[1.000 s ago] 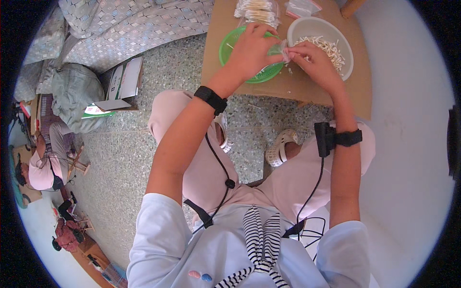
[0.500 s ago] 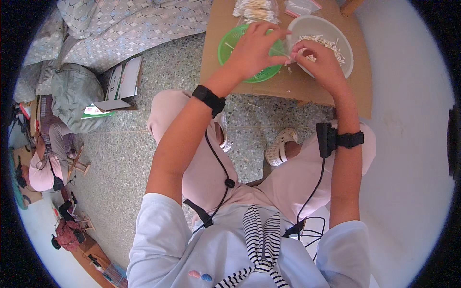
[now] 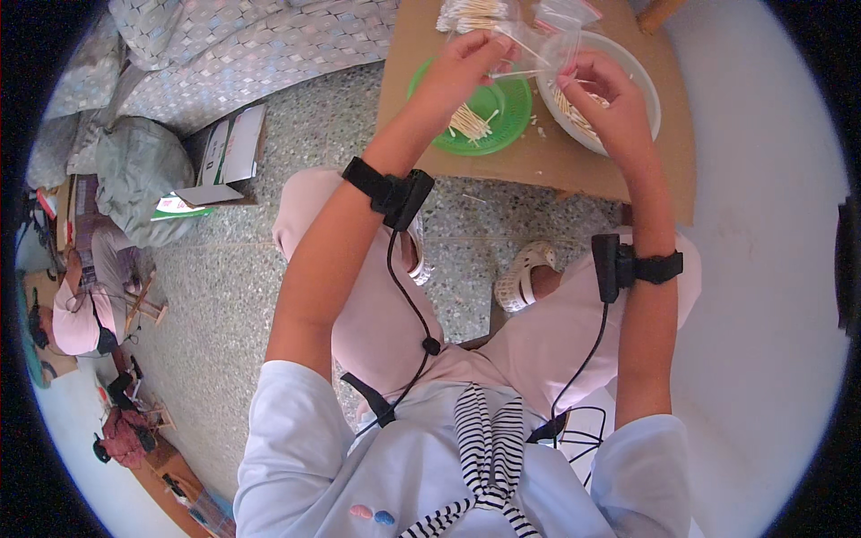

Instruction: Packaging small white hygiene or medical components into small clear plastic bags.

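Currently left hand (image 3: 462, 67) pinches clear bag (image 3: 529, 49), right hand (image 3: 605, 90) grips stick (image 3: 529, 73) lying crosswise, tip toward left fingers, above green plate (image 3: 475, 112) and bowl (image 3: 632, 90).

Left of us on the speckled floor (image 3: 224, 296) we see a grey-green bag (image 3: 134, 179), with an open cardboard box (image 3: 229, 157) just beside it. A patterned grey cloth (image 3: 260, 40) hangs over something at the top. Another person (image 3: 85, 296) sits at the far left edge, near small wooden bits. Under the cardboard table (image 3: 529, 161) we see a white sandal (image 3: 525, 273). Bottom left shows a reddish bundle (image 3: 121, 435), too small to tell.
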The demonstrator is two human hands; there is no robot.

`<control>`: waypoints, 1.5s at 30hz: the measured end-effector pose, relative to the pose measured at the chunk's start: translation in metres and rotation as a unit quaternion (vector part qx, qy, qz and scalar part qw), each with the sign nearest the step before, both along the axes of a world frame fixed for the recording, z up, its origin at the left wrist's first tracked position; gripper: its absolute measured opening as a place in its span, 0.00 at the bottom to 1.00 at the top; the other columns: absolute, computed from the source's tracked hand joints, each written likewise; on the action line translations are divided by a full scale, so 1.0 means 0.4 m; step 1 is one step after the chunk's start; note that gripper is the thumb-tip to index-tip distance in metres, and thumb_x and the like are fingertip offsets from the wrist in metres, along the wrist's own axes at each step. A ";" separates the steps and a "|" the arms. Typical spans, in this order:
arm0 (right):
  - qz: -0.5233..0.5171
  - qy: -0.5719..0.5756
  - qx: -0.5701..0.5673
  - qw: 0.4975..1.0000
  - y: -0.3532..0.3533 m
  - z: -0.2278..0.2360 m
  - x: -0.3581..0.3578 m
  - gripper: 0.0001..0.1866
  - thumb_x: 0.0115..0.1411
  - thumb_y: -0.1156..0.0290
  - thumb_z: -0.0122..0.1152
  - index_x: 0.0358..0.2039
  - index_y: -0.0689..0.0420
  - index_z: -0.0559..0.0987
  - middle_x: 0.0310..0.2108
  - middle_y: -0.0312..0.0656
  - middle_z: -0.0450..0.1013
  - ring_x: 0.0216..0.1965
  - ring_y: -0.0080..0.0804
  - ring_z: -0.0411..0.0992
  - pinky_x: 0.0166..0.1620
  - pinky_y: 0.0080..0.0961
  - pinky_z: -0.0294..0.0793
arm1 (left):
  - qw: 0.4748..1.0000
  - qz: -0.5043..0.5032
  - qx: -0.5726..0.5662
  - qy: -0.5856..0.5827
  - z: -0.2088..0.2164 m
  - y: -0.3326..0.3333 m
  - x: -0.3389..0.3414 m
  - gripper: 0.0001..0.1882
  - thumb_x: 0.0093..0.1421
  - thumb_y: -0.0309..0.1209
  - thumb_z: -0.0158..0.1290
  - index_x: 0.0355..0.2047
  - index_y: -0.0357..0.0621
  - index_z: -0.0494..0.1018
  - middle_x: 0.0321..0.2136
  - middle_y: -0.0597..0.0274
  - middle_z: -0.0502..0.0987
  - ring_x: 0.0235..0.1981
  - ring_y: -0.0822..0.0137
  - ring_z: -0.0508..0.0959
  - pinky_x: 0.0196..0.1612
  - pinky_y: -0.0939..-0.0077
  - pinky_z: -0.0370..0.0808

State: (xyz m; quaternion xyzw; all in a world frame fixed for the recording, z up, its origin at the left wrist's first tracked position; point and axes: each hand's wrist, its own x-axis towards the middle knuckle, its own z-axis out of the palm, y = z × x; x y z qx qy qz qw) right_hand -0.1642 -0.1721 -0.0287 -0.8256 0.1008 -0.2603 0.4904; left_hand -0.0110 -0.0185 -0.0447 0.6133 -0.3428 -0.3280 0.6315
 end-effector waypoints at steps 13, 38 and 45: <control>-0.017 -0.014 0.038 0.999 0.032 0.029 -0.007 0.09 0.56 0.70 0.61 0.37 0.58 0.77 0.42 0.37 0.75 0.45 0.27 0.72 0.51 0.25 0.70 | 0.995 0.032 -0.090 0.035 0.015 0.006 0.017 0.17 0.63 0.35 0.47 0.51 0.43 0.71 0.48 0.63 0.74 0.46 0.72 0.74 0.47 0.74 0.71; -0.019 -0.142 0.109 0.984 0.031 0.020 0.018 0.08 0.58 0.73 0.61 0.37 0.60 0.76 0.43 0.39 0.75 0.44 0.27 0.74 0.49 0.22 0.71 | 0.988 -0.026 -0.012 0.152 0.040 0.026 0.007 0.24 0.65 0.49 0.44 0.51 0.43 0.68 0.42 0.59 0.76 0.41 0.68 0.76 0.43 0.74 0.72; -0.036 -0.028 0.109 0.993 0.013 -0.042 0.025 0.09 0.58 0.69 0.60 0.38 0.57 0.76 0.38 0.37 0.75 0.37 0.23 0.74 0.42 0.21 0.72 | 0.962 0.123 -0.017 -0.243 0.001 0.005 -0.002 0.33 0.58 0.48 0.53 0.59 0.45 0.60 0.55 0.54 0.65 0.54 0.56 0.68 0.56 0.62 0.65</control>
